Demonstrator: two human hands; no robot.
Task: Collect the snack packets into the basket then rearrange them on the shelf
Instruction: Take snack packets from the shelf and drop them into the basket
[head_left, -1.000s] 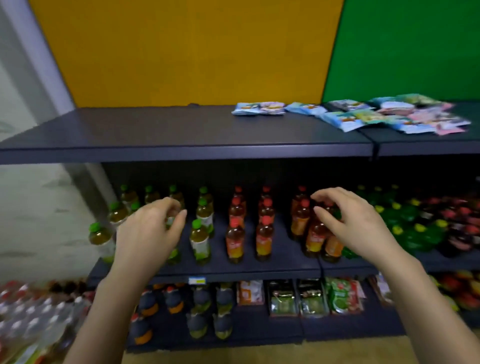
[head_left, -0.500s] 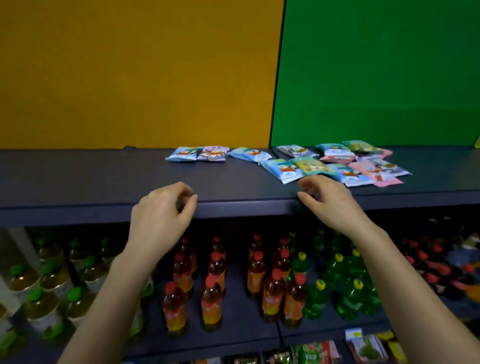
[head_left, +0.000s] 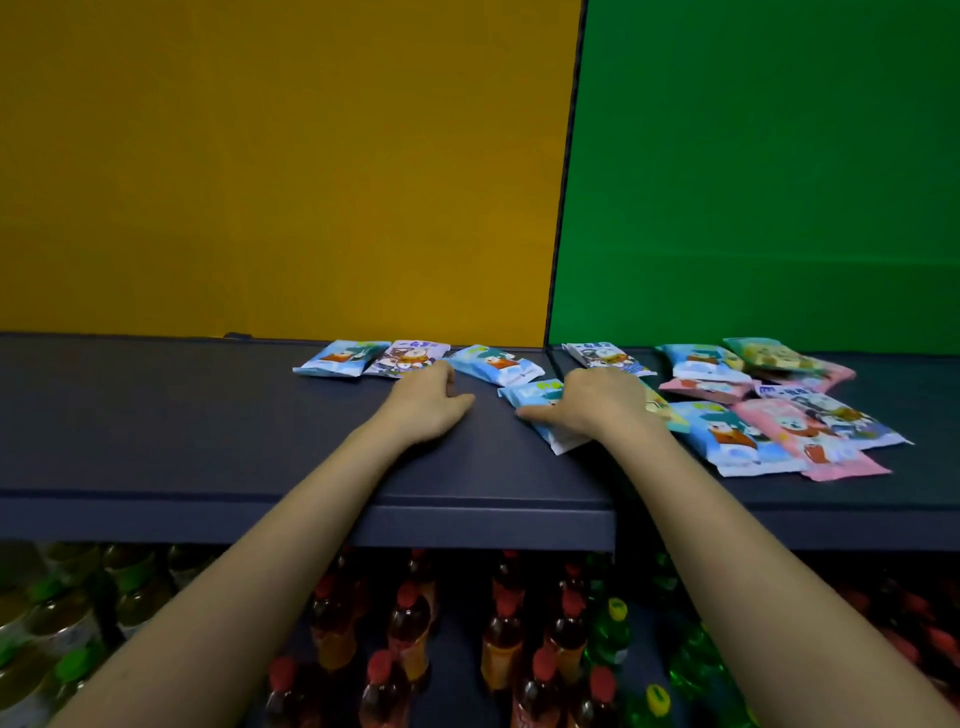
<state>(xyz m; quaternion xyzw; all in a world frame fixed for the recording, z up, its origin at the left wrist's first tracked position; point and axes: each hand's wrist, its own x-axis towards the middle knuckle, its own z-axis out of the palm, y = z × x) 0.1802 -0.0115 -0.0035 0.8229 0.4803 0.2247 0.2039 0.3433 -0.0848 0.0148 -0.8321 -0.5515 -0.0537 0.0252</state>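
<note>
Several snack packets lie flat on the dark top shelf (head_left: 182, 415). At the back sit a light blue packet (head_left: 340, 358), a white and purple packet (head_left: 408, 357) and another blue packet (head_left: 493, 364). My left hand (head_left: 431, 402) rests on the shelf just in front of these, fingers loosely curled, with nothing in it. My right hand (head_left: 592, 402) lies over a blue snack packet (head_left: 545, 434), thumb along its left edge and fingers over its far side. A heap of blue, pink and green packets (head_left: 779, 421) spreads to the right. No basket is in view.
A yellow panel (head_left: 285, 171) and a green panel (head_left: 753, 171) stand behind the shelf. Below the shelf edge are rows of red-capped bottles (head_left: 410, 623), green bottles (head_left: 613, 634) and green-capped bottles (head_left: 62, 670) at the left.
Both hands rose from the bottle level onto the top shelf and moved back toward the packets. My right hand came down on the blue packet. The view tilted up.
</note>
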